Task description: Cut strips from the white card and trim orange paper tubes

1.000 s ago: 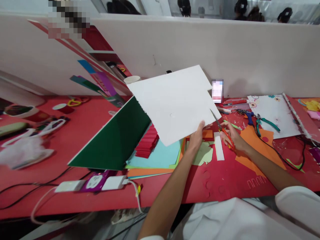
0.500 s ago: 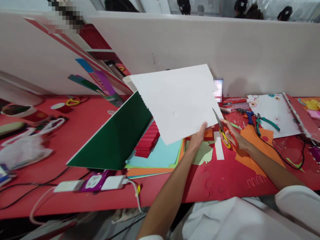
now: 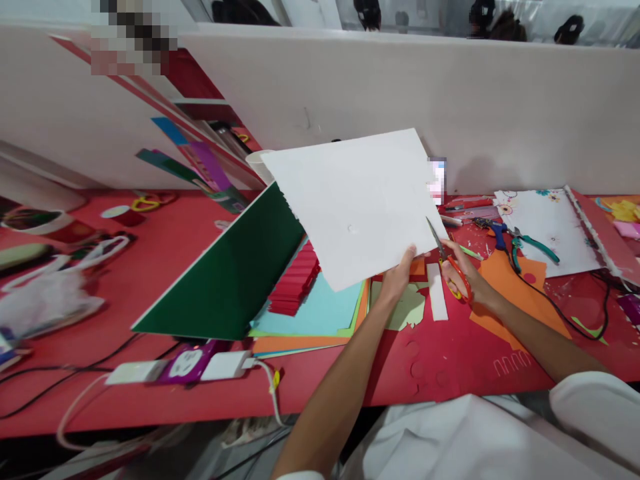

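A large white sheet of card [image 3: 360, 207] is held up and tilted over the table, gripped near its lower right edge by my left hand [image 3: 400, 270]. Its left side has a rough, ragged edge. My right hand [image 3: 467, 270] is closed around the red and yellow handles of a pair of scissors [image 3: 437, 241]. The blades point up and left and overlap the card's right edge; whether they are cutting into it I cannot tell. Under the hands lie a white strip [image 3: 437, 293], a pale green cut paper [image 3: 407, 307] and an orange paper [image 3: 510, 287].
A green board [image 3: 225, 280] leans left of a stack of coloured paper [image 3: 310, 313] with red folded strips [image 3: 295, 277] on it. Green-handled pliers [image 3: 537, 247], a blue glue gun [image 3: 499, 235] and a black cord lie right. A purple power strip [image 3: 187, 363] sits at the front left.
The scissors' handles have come closer together in my right hand. The card and my left hand stay almost where they were.
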Action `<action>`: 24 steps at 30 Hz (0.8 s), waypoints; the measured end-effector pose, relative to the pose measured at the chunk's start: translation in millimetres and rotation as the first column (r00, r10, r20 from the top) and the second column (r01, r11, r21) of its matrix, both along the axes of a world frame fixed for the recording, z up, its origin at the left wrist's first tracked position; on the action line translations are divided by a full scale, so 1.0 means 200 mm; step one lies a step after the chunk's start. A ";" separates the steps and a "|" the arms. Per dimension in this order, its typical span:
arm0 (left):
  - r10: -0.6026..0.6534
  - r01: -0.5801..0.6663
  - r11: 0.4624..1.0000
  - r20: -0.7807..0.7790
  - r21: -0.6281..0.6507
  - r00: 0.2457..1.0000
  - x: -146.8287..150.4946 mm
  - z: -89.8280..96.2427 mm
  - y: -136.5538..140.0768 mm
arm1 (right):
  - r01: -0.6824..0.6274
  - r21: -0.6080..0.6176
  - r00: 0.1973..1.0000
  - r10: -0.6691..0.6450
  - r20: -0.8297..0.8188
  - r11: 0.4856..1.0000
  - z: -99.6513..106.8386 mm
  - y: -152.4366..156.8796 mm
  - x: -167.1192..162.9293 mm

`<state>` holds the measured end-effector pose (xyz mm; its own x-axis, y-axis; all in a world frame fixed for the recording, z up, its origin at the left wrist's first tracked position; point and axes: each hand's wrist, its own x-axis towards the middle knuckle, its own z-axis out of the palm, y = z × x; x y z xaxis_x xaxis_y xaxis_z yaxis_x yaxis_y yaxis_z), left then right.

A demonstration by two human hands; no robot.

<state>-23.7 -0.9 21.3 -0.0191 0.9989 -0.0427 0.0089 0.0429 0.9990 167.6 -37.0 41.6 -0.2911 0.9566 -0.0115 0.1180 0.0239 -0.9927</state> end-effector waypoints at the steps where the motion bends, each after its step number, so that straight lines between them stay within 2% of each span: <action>1: -0.007 0.007 1.000 0.008 0.003 1.000 0.00 -0.01 0.00 | 0.004 0.011 1.000 -0.004 0.004 1.000 0.00 0.00 0.00; 7: 0.008 -0.008 1.000 0.059 0.003 0.998 0.02 -0.06 0.03 | 0.025 0.057 0.998 -0.028 0.055 0.998 -0.04 0.02 0.00; 11: -0.015 0.015 1.000 0.112 -0.008 0.994 0.02 -0.04 0.02 | 0.006 0.079 0.997 -0.011 0.070 0.997 -0.04 0.02 0.00; 15: 0.000 0.000 0.999 0.008 -0.037 1.000 0.00 0.02 -0.01 | 0.007 0.072 0.997 -0.013 0.081 0.997 -0.05 0.03 0.01; 20: -0.058 0.057 0.998 -0.068 -0.009 0.996 -0.01 0.06 -0.03 | 0.006 0.038 1.000 -0.007 0.023 0.999 -0.12 0.08 0.03; 24: -0.096 0.096 0.995 -0.106 0.002 0.990 -0.02 0.08 -0.03 | -0.003 0.028 1.000 0.003 0.003 1.000 -0.12 0.09 0.03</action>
